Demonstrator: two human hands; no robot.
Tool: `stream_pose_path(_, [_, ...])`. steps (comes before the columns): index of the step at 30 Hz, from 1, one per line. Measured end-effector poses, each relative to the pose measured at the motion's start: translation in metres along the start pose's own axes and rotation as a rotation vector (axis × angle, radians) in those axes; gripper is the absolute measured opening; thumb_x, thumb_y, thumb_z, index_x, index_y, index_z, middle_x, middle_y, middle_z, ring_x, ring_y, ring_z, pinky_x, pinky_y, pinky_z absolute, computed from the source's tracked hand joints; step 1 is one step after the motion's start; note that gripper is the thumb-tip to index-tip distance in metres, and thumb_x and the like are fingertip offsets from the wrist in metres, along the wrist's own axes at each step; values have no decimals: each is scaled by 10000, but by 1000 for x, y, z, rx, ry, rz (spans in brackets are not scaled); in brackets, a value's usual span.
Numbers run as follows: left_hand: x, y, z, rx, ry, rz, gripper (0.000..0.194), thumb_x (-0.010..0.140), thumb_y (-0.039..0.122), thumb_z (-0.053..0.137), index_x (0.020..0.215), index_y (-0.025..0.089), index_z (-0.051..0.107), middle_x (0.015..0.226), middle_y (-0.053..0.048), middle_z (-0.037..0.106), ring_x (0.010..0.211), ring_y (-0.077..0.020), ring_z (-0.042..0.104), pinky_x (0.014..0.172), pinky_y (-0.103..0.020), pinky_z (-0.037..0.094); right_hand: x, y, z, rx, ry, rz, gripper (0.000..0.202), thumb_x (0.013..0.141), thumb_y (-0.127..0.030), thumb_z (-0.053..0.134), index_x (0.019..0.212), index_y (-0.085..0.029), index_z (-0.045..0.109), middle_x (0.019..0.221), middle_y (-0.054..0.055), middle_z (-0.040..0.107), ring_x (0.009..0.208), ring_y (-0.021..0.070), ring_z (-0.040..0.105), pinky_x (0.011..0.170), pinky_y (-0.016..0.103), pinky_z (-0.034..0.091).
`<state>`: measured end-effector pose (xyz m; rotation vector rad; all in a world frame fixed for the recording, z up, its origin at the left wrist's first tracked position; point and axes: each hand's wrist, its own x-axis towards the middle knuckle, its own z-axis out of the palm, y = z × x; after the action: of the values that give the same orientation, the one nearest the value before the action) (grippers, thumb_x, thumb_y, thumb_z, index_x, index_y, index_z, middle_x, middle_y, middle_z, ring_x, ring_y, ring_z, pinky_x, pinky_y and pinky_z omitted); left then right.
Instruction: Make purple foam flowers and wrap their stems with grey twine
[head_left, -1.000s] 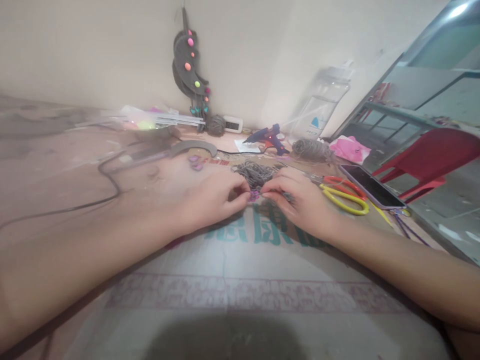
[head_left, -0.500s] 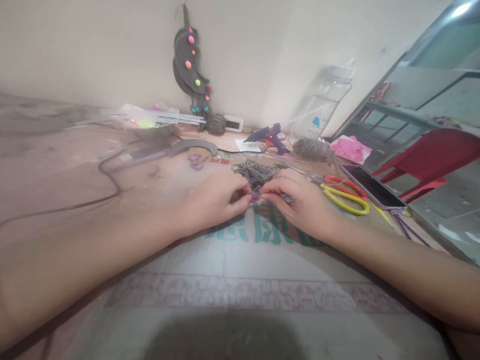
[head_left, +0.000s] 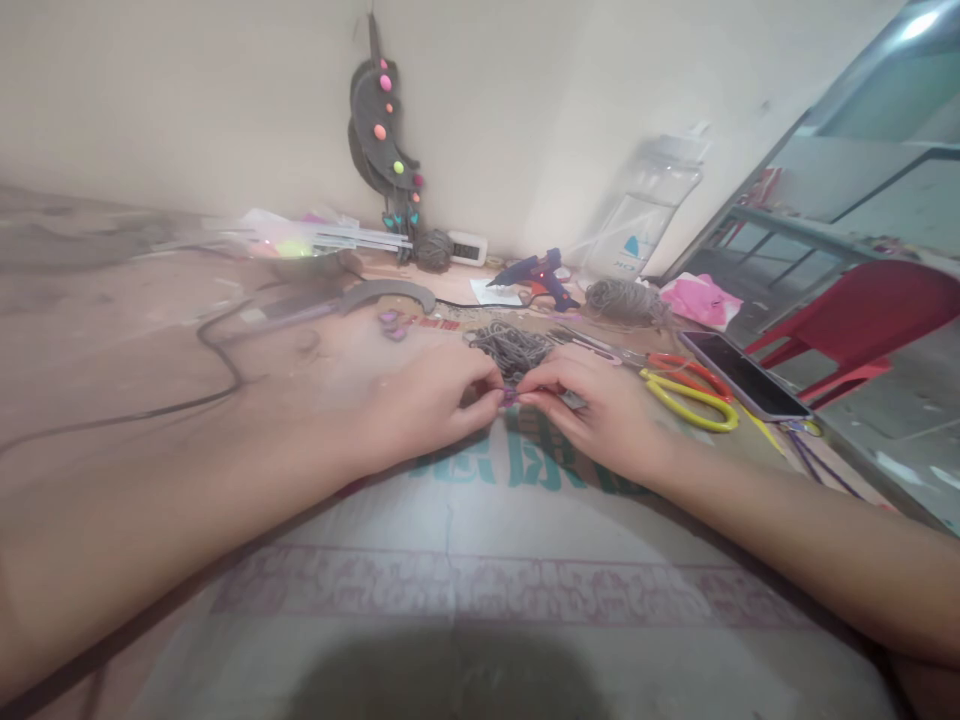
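Note:
Between the fingertips of both hands is a small purple piece (head_left: 510, 396), mostly covered by the fingers, so its exact kind does not show. My left hand (head_left: 442, 395) pinches it from the left with thumb and forefinger. From the right, my right hand (head_left: 589, 400) pinches it in the same way. Just behind the fingers lies a loose heap of grey yarn (head_left: 510, 346). Some small purple pieces (head_left: 391, 324) rest on the surface beyond my left hand. Scissors with orange and yellow handles (head_left: 694, 405) lie to the right of my right hand.
A dark blue glue gun (head_left: 536, 275) stands at the back beside a grey yarn ball (head_left: 626, 300) and a water bottle (head_left: 641, 215). A phone (head_left: 742, 375) lies at the right edge. A black cable (head_left: 217, 345) crosses the left. A grey crescent ornament (head_left: 371, 130) hangs on the wall.
My right fingertips have shifted slightly left, closer to my left fingertips around the purple piece. Everything else stays in place apart from a slight shift of the camera.

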<state>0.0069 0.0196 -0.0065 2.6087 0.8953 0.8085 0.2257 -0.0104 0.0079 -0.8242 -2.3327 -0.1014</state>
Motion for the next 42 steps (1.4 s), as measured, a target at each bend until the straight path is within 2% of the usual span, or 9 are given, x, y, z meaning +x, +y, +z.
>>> stream_pose_path(8, [0,0,0,-4,6,7,121,889,249,540,856,198,645,835,-26,692,810,-189,596,776,-338,438,-1,4,3,-22,-21,-6,66,954,-221,593,916,-210,645,801,37,666,774,179,601,685,317,449])
stream_pose_path(16, [0,1,-1,6,15,13,144,898,261,534,860,184,650,823,-38,684,795,-192,595,751,-339,429,0,-2,-2,-50,-67,-10,140,941,-284,589,1045,-196,622,870,59,674,802,202,612,701,332,469])
stream_pose_path(22, [-1,1,0,1,21,14,140,899,268,536,857,192,645,822,-30,684,790,-187,597,741,-333,430,0,-2,0,-73,-58,-14,202,905,-230,597,1093,-158,589,876,73,667,793,201,617,711,335,501])
stream_pose_path(26, [0,1,-1,-45,17,-49,170,915,294,515,855,188,633,834,-31,682,790,-187,600,740,-332,438,-2,0,1,-83,-41,11,189,897,-196,585,1085,-184,587,954,90,702,833,208,656,732,345,531])
stream_pose_path(30, [2,0,-4,-108,84,-83,147,910,254,501,840,184,610,840,-26,679,814,-184,607,763,-326,449,-6,2,3,43,75,146,165,938,-165,552,1076,-214,626,955,59,741,856,191,701,767,338,553])
stream_pose_path(34, [2,0,-7,-164,162,-57,134,912,208,488,826,178,587,837,-23,670,828,-176,618,798,-319,470,-3,2,3,378,175,418,185,958,-198,541,1115,-215,639,848,12,763,676,136,691,698,301,562])
stream_pose_path(38, [-1,0,-6,-212,145,85,110,924,193,495,880,172,593,1034,-59,691,996,-182,637,917,-329,473,4,4,1,626,233,617,84,910,-275,643,937,-194,645,836,21,778,617,122,684,663,283,562])
stream_pose_path(42, [-3,1,-4,-196,138,129,76,926,179,512,909,173,586,1102,-70,690,1046,-180,633,951,-329,467,5,9,2,748,228,674,184,916,-348,645,827,-190,615,680,-17,712,553,88,625,569,220,505])
